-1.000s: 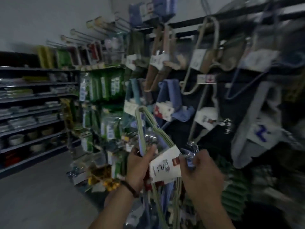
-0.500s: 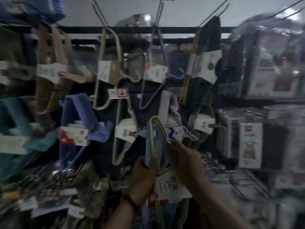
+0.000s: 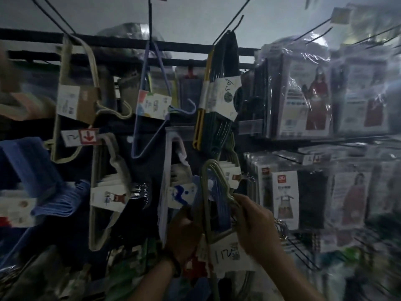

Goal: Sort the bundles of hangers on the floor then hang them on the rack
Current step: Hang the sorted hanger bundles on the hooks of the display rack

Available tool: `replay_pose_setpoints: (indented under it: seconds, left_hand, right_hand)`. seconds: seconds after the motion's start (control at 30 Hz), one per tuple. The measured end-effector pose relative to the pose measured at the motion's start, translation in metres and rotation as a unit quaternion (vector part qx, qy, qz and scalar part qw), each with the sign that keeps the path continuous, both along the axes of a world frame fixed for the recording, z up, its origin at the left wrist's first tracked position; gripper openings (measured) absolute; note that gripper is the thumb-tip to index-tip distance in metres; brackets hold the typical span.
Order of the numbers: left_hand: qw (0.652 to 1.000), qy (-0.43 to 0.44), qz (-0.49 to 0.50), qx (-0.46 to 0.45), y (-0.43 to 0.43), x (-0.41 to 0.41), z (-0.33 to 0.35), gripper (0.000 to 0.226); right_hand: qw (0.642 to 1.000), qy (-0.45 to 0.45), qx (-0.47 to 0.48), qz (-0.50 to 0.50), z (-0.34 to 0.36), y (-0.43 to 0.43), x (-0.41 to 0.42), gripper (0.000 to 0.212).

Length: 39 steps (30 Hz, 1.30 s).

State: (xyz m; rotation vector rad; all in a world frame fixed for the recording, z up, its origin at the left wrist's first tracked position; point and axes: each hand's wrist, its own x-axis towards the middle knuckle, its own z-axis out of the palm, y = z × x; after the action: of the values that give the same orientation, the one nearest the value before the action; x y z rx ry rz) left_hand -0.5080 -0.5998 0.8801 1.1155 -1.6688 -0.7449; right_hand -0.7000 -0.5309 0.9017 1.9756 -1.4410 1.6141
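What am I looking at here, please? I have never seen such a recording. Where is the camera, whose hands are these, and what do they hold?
There is no machine here: a person works with bare hands. The camera sits on the person's head and looks forward and down, so you see only forearms and hands. The left hand and the right hand both grip one bundle of hangers, green and blue, with a white paper label. They hold it up before a dark shop rack. Other bundles hang there, among them a beige bundle and a lilac bundle. On the right hang packaged aprons. The picture is dim and blurred, so small print cannot be read.
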Motion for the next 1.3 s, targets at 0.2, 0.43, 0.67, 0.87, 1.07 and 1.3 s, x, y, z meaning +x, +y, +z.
replay_pose_setpoints:
  seconds: [0.2, 0.43, 0.67, 0.87, 1.07, 1.3]
  left_hand:
    - [0.999, -0.036, 0.032, 0.013, -0.022, -0.031, 0.005, 0.056]
    - [0.991, -0.034, 0.088, -0.090, -0.034, -0.023, 0.029, 0.020]
    - [0.984, -0.046, -0.045, -0.169, -0.035, -0.001, 0.054, 0.019]
    - [0.959, -0.123, -0.031, -0.254, -0.039, -0.011, 0.071, 0.030]
    - [0.958, -0.166, -0.104, -0.210, -0.040, -0.021, 0.088, 0.024]
    - [0.970, -0.089, -0.127, -0.189, -0.037, -0.034, 0.099, 0.016]
  right_hand:
    - [0.995, -0.084, -0.016, 0.043, 0.023, -0.019, -0.045, 0.019]
    - [0.991, -0.108, 0.056, -0.064, 0.027, -0.058, -0.091, 0.017]
    - [0.987, -0.052, 0.095, -0.119, 0.037, -0.101, -0.115, 0.024]
    - [0.986, -0.075, 0.051, -0.136, 0.046, -0.106, -0.133, 0.021]
    - [0.989, -0.056, -0.034, -0.129, 0.063, -0.101, -0.143, 0.018]
    - [0.987, -0.075, -0.076, -0.119, 0.042, -0.111, -0.142, 0.022]
